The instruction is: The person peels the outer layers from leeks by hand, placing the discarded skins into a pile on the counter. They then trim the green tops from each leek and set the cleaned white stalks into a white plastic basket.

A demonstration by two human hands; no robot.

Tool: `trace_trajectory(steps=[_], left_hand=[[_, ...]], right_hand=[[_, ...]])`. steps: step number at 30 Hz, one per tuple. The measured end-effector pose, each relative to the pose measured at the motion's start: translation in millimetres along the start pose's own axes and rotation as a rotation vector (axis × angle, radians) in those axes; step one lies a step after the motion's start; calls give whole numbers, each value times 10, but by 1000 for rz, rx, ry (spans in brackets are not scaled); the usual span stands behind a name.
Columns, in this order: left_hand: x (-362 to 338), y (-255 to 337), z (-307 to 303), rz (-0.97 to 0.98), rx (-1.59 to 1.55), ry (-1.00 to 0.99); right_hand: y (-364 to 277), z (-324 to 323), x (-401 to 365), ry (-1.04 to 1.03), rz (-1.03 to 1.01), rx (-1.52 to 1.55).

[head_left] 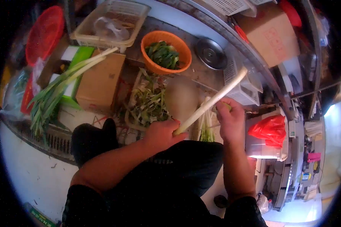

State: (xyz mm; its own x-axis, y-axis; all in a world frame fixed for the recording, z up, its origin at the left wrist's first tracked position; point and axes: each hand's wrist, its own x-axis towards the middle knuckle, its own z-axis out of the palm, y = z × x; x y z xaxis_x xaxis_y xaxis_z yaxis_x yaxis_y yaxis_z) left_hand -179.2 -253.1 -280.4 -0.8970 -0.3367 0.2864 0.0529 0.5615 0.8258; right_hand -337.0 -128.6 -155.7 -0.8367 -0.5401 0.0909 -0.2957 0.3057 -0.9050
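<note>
My left hand [162, 134] is closed around the lower end of a long white leek [212, 104], which slants up to the right. Beside the stalk, my right hand [231, 117] has its fingers pinched together. A small yellowish-green bit shows at those fingers, too little to name. Below the stalk, between my hands, lies a bunch of thin white-and-green stalks [206, 126]. Leafy trimmings [149, 100] fill a shallow crate in front of me. A round blurred patch covers part of that area.
An orange basin [146, 56] holds dark green leaves. More leeks [64, 81] lie across a cardboard box [102, 83] at left. Behind stand a plastic crate [79, 36] and a round metal lid [211, 53]. A white bucket [263, 149] with a red bag [269, 130] is at right.
</note>
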Motion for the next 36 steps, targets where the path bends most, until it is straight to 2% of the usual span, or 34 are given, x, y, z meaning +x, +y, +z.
trace_trajectory(steps=[4, 6, 7, 8, 10, 11, 12, 14, 15, 16, 18, 19, 21, 22, 24, 27, 32, 34, 36], left_hand=[[41, 21, -45, -99, -20, 23], [62, 35, -87, -113, -74, 68], [67, 21, -81, -114, -73, 70], [81, 0, -73, -111, -56, 61], [65, -21, -66, -114, -41, 50], [64, -15, -72, -106, -12, 6], [67, -8, -81, -95, 17, -39], [68, -1, -89, -67, -50, -56], [80, -7, -93, -44, -119, -68], [89, -30, -107, -48, -119, -68], [114, -86, -135, -93, -341, -278], [129, -123, -147, -93, -345, -279], [133, -196, -148, -69, -350, -460], [134, -205, -120, -67, -353, -460], [133, -203, -80, 71, -249, -400], [160, -132, -99, 13, -265, -508], [119, -109, -12, -10, -404, -523], [98, -110, 85, 7, -401, -513], [77, -47, 188, -133, -1033, -487]], right_hand=[[11, 161, 44, 103, 62, -104], [246, 232, 133, 53, 41, -7], [259, 274, 77, 42, 126, 138], [270, 297, 50, 34, 125, 139], [308, 333, -50, -202, 88, 232], [111, 382, -140, -339, 48, 114], [45, 396, -165, -338, 50, 115], [-9, 420, -179, -270, 140, -9], [60, 368, -126, -149, 116, 78], [19, 307, -78, -151, 118, 78], [-140, 137, 29, 44, -7, 388], [-189, 27, 88, 57, -23, 450], [-205, -173, 192, 80, -53, 559], [-209, -226, 214, 81, -54, 556], [-212, -293, 233, 79, -87, 642], [-199, -297, 215, 90, -93, 661], [-254, -129, 143, 156, -74, 763], [-212, -87, 92, 51, -40, 801], [-155, -34, 49, 51, -42, 783]])
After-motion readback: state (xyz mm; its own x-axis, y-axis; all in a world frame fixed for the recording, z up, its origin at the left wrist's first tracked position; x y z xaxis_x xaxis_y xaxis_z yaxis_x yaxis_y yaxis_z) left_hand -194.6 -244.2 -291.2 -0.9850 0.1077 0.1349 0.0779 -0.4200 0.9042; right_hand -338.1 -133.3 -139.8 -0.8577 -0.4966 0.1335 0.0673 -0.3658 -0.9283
